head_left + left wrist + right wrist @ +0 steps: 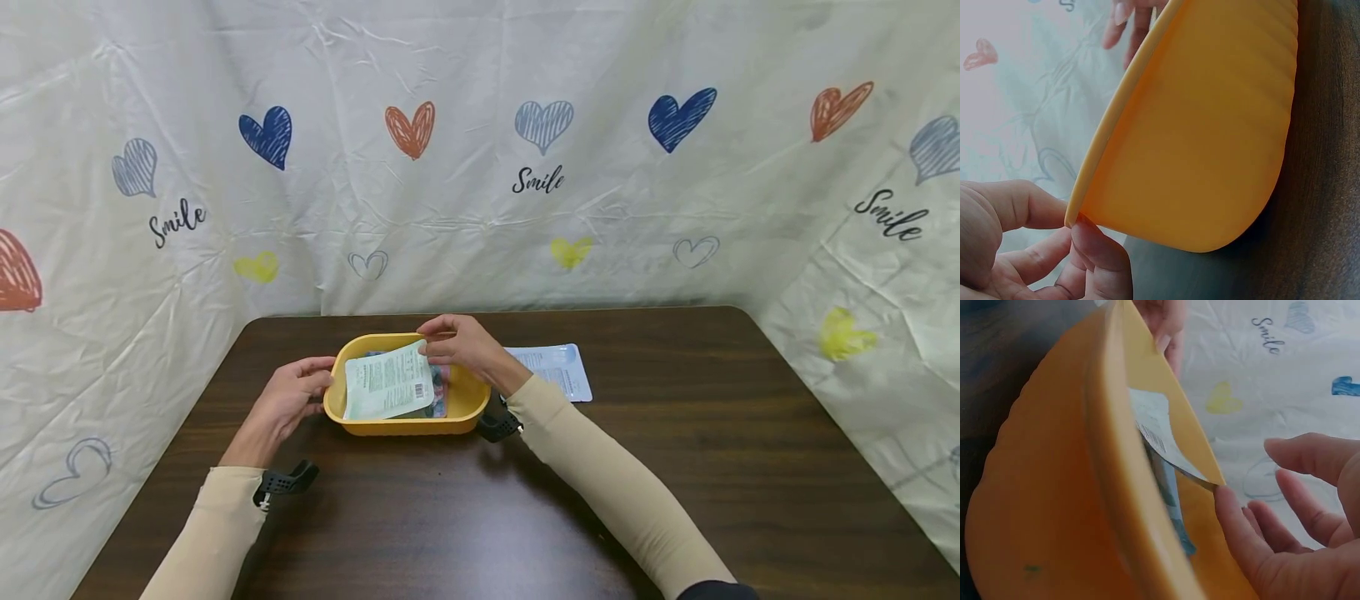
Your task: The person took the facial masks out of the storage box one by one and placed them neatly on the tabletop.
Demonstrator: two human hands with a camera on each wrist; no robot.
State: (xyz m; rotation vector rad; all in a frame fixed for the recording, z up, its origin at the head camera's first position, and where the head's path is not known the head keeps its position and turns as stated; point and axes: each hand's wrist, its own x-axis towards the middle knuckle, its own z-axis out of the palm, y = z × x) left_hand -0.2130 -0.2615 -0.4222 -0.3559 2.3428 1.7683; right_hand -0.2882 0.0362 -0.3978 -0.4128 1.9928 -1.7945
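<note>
A yellow oval plastic tub (pixel 420 427) stands on the table, a pale green printed pouch (pixel 386 385) lying slanted inside it. Beneath that pouch a darker, patterned packet (pixel 441 392) partly shows. My left hand (pixel 288 392) pinches the tub's left rim between thumb and finger, as the left wrist view confirms. Over the far right side of the tub is my right hand (pixel 465 346), its fingers spread apart. In the right wrist view, one digit of it touches the raised corner of the pouch (pixel 1160 425), while the other fingers hold nothing.
A pale blue printed pouch (pixel 555 371) lies flat on the table to the right of the tub, partly covered by my right forearm. The brown table (pixel 712 450) reaches back to a white curtain (pixel 480 267) printed with hearts.
</note>
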